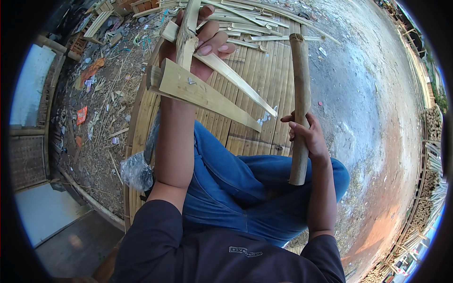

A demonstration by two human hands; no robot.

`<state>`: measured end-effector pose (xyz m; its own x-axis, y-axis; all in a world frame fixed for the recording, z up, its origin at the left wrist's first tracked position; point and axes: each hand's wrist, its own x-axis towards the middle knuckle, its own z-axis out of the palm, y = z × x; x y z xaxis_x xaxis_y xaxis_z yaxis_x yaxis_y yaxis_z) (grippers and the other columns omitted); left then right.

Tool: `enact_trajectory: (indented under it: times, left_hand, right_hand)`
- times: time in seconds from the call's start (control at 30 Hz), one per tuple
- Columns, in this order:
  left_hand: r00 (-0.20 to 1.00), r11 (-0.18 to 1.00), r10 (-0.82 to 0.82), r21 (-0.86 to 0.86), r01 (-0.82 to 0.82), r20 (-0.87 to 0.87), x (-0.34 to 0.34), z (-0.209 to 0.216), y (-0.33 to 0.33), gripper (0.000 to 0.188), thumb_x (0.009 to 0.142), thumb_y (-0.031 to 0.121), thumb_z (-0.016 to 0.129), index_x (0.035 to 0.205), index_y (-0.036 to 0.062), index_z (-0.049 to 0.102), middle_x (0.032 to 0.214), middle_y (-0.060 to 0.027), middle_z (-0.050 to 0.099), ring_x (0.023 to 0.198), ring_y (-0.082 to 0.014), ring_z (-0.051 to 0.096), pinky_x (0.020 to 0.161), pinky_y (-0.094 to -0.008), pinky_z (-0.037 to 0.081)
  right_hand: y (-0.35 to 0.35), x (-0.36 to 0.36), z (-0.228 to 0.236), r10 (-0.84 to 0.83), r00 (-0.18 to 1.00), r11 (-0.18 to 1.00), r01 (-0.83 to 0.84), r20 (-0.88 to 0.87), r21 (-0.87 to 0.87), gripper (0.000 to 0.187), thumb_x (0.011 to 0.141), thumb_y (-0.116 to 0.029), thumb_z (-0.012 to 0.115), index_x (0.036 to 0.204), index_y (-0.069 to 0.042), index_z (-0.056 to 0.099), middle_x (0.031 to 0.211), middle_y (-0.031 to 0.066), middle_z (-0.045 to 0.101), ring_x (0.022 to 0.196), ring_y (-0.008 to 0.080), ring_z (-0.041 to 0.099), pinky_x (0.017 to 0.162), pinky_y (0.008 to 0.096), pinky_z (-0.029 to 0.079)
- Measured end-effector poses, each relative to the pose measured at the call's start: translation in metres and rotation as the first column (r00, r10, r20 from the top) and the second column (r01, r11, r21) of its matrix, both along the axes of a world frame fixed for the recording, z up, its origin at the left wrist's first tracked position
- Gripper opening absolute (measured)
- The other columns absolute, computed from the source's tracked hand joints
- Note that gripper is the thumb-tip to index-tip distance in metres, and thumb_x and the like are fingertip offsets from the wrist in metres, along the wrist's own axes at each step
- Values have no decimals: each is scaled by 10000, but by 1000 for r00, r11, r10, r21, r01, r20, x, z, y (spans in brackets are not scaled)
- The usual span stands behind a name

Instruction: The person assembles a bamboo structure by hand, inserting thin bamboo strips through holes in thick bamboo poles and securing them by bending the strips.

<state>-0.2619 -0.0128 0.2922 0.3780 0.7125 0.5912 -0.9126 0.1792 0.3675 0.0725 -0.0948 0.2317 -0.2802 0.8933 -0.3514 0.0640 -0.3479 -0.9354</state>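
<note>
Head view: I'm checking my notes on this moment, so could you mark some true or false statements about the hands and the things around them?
1. The right hand holds a round stick. True.
2. The left hand is empty. False: it holds flat wooden pieces.
3. Loose strips lie at the far end of the slatted platform. True.
4. The trousers are red. False: they are blue.
</note>
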Motion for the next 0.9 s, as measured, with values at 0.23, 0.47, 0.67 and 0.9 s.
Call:
enact_trajectory:
  times: [0.23,0.47,0.67,0.9]
  left_hand:
    - [995,994,93,-57,-96,-45,-7,2,-4,426,1130,331,398,1341,-4,555,688,38,470,650,-72,496,842,-312,381]
    - [999,998,30,-54,-32,-35,-12,3,1,429,1119,336,417,1312,-16,567,674,36,462,629,-68,482,832,-309,376]
    - [990,988,121,-83,-127,-78,-16,6,-6,491,1107,383,418,1307,-40,567,628,43,433,570,-61,443,800,-292,374]
    - [975,983,150,-82,-165,-165,-21,13,-10,515,1104,401,411,1305,-46,570,583,66,399,510,-34,387,728,-257,362]
  right_hand:
    - [1,-1,1,6,1000,1000,-6,4,0,321,876,-85,704,1151,20,576,1057,137,733,722,109,629,682,275,547]
    - [1,-1,-2,16,1000,1000,-16,17,11,311,871,-85,707,1137,23,587,1050,134,734,704,111,628,670,275,543]
    - [2,0,-6,32,999,999,-33,16,24,318,875,-92,712,1141,28,585,1052,134,734,707,110,631,666,275,544]
    - [2,-1,-7,35,999,999,-36,34,18,338,877,-94,721,1158,26,577,1033,134,729,709,111,633,662,276,545]
